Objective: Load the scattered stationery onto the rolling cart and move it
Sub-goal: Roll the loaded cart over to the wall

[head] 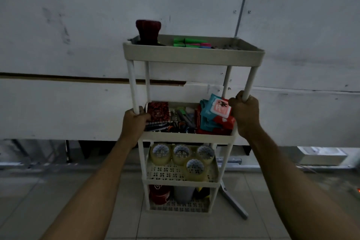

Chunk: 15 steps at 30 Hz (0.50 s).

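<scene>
Loading looks done: cart (pixel 187 138) shelves full, stands on floor by wall. Your left hand (pixel 135 121) and right hand (pixel 245 112) fingers clenched on its posts; rolling away remains

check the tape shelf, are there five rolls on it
No, only four tape rolls sit on that cart shelf.

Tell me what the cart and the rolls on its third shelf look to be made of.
Cart: apparently moulded plastic, matte off-white; one-piece rimmed trays, perforated lower shelves, tubular posts.
Tape rolls: seemingly clear packing tape, glossy yellowish film; the shelf's pattern shows through their open cores.
</scene>
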{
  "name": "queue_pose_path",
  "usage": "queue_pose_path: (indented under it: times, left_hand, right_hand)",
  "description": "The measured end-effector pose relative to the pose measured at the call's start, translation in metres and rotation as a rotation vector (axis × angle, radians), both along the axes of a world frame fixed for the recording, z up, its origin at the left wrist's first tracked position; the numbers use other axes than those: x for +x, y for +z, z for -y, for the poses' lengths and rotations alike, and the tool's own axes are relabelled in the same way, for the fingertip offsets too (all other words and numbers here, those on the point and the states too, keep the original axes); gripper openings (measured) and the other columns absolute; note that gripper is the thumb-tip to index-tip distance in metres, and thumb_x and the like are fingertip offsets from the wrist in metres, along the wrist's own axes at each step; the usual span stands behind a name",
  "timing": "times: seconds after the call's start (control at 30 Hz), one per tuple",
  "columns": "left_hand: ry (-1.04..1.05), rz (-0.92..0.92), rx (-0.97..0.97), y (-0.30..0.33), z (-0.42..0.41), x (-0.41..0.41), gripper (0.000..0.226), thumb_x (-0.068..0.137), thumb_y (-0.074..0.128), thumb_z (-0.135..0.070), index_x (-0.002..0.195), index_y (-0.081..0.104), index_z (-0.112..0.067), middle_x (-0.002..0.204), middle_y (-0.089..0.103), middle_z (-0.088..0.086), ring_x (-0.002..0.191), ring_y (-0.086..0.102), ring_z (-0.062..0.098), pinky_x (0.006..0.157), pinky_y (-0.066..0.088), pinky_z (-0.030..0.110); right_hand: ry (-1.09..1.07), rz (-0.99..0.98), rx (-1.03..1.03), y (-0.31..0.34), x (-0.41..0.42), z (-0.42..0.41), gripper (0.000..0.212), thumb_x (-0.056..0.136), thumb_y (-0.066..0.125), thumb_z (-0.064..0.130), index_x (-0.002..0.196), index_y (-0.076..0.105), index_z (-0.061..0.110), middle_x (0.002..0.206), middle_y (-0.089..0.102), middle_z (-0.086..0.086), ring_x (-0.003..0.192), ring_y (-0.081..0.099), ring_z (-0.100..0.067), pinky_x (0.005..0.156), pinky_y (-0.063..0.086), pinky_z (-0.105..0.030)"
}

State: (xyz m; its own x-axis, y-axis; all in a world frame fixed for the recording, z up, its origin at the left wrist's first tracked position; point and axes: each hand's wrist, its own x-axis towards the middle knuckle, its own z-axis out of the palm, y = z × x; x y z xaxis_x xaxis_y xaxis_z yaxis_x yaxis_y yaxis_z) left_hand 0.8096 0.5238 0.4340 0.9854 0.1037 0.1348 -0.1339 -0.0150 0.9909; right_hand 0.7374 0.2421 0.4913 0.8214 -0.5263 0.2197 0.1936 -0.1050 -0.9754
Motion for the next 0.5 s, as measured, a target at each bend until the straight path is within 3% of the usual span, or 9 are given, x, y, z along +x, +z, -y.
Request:
queue_pose_path:
  times: [0.13, 0.27, 0.4, 0.5]
  left_hand:
    - [-0.130, -0.086, -0.023, 0.012, -0.004, 0.008, 0.053, 0.069, 0.054, 0.017, 0.044, 0.026, -0.020, 0.041, 0.025, -0.002, 0.035, 0.022, 0.015, 0.036, 0.022, 0.017]
    - [-0.177, -0.076, -0.016, 0.012, -0.008, 0.009, 0.056, 0.068, 0.051, 0.018, 0.041, 0.022, -0.022, 0.041, 0.020, -0.002, 0.035, 0.018, 0.016, 0.036, 0.022, 0.019]
    - [-0.156, -0.062, -0.038, 0.007, -0.009, 0.009, 0.057, 0.068, 0.051, 0.018, 0.037, 0.028, -0.025, 0.038, 0.024, -0.005, 0.032, 0.023, 0.013, 0.035, 0.023, 0.018]
    - [-0.126, -0.039, -0.042, 0.004, -0.005, 0.011, 0.052, 0.069, 0.051, 0.016, 0.041, 0.032, -0.024, 0.036, 0.026, -0.008, 0.030, 0.025, 0.010, 0.035, 0.023, 0.018]
  right_hand:
    - [0.159, -0.090, 0.036, 0.014, 0.002, 0.008, 0.041, 0.084, 0.054, -0.011, 0.058, 0.035, 0.014, 0.043, 0.054, 0.007, 0.047, 0.061, -0.008, 0.038, 0.042, -0.018]
    - [0.181, -0.095, 0.050, 0.011, 0.001, 0.007, 0.038, 0.083, 0.052, -0.013, 0.060, 0.035, 0.013, 0.041, 0.053, 0.008, 0.043, 0.058, -0.007, 0.037, 0.041, -0.018]
    - [0.095, -0.015, 0.030, 0.001, 0.002, 0.000, 0.034, 0.086, 0.058, -0.004, 0.062, 0.042, 0.014, 0.050, 0.061, 0.004, 0.057, 0.068, -0.013, 0.046, 0.050, -0.022]
    - [-0.037, 0.039, 0.017, -0.019, 0.006, -0.003, 0.026, 0.090, 0.062, 0.006, 0.070, 0.048, 0.017, 0.072, 0.068, 0.000, 0.074, 0.073, -0.017, 0.057, 0.058, -0.030]
